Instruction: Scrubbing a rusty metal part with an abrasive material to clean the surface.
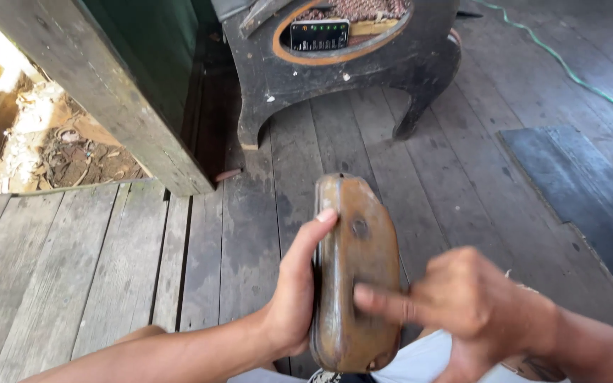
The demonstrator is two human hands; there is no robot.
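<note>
Weathered grey plank floor (94,262), gaps btwn boards. Dark wooden stand (363,71) w/ curved legs at top centre, small black device (319,34) w/ lit dots resting in it. Green cord (569,67) runs across floor top right. Dark mat (583,184) at right. Green-painted post (118,85) top left, dry litter (72,149) beyond it.

My left hand (294,298) grips the side of a rusty brown metal case (355,273), held upright over my lap. My right hand (462,301) presses a finger against its face. Beyond, a dark wooden stand (335,78) sits on the plank floor (108,269).
</note>
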